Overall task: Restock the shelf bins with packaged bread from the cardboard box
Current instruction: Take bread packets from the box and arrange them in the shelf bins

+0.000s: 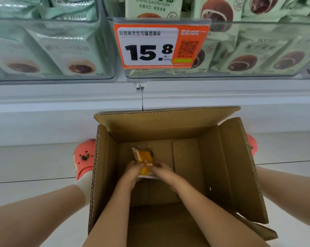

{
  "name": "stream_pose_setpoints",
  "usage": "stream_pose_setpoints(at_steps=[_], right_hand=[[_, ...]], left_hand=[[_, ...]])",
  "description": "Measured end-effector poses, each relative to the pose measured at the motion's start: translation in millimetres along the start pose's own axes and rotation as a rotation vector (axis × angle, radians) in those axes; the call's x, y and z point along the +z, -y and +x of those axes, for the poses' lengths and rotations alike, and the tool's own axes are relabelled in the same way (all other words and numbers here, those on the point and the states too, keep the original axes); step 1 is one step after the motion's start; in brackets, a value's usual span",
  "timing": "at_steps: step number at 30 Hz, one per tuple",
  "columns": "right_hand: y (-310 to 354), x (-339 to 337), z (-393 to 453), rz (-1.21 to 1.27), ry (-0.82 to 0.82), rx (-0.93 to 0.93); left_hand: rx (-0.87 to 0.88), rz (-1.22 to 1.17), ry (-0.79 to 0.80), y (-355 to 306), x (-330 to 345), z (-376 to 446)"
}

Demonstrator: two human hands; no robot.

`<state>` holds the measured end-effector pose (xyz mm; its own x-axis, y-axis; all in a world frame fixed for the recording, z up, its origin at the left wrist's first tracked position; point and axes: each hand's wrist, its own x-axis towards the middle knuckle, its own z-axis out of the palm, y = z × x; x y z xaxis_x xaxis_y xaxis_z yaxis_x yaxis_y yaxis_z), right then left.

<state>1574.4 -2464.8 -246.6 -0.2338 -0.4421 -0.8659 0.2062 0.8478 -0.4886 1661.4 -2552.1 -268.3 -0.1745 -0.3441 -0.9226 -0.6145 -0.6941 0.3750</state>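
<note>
An open cardboard box [221, 166] stands on the floor in front of me, flaps up. Deep inside it lies a yellow-orange packaged bread [141, 155] in clear wrap. My left hand [133, 169] grips the pack's near left edge. My right hand [162, 169] holds its near right edge, fingers curled on the wrapper. Both forearms reach down into the box. Above, clear shelf bins [52, 50] hold pale green packs of filled buns.
An orange price tag reading 15.8 [161, 45] hangs on the front of the bin to the right [257, 50]. A white shelf ledge [61, 97] juts out just behind the box. My feet in pink clogs [84, 157] flank the box on a pale tiled floor.
</note>
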Motion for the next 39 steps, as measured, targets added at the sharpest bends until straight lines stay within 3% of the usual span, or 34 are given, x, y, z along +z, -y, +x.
stream_pose_setpoints(at_steps=[3,6,9,16,20,24,27,31,39], right_hand=[[5.0,-11.4,-11.5,0.220,-0.174,0.125],[11.4,-20.7,-22.4,0.642,-0.149,0.237],[17.0,-28.2,-41.9,0.921,-0.152,0.149],[19.0,-30.4,-104.3,1.307,-0.065,-0.059],[14.7,-15.9,-127.2,1.264,-0.095,-0.259],[12.5,-28.3,-153.2,1.083,-0.299,-0.459],[12.2,-50.7,-172.9,0.883,-0.410,-0.619],[20.4,-67.7,-196.4,0.758,-0.428,-0.743],[33.2,-64.7,-216.3,0.855,-0.483,-0.776]], left_hand=[[0.013,-0.151,0.061,-2.0,-3.3,-14.8],[0.072,-0.273,0.181,-5.8,-1.7,-31.2],[0.161,-0.362,0.269,-14.8,1.4,-50.9],[0.341,-0.505,0.358,-21.0,6.5,-103.7],[0.432,-0.632,0.393,-19.0,17.5,-130.8],[0.561,-0.582,0.464,-25.6,10.2,-162.6],[0.658,-0.378,0.363,-38.8,-5.4,-184.4],[0.911,-0.093,0.106,-48.8,4.2,-213.8],[1.031,-0.262,-0.004,-56.7,21.1,-246.6]])
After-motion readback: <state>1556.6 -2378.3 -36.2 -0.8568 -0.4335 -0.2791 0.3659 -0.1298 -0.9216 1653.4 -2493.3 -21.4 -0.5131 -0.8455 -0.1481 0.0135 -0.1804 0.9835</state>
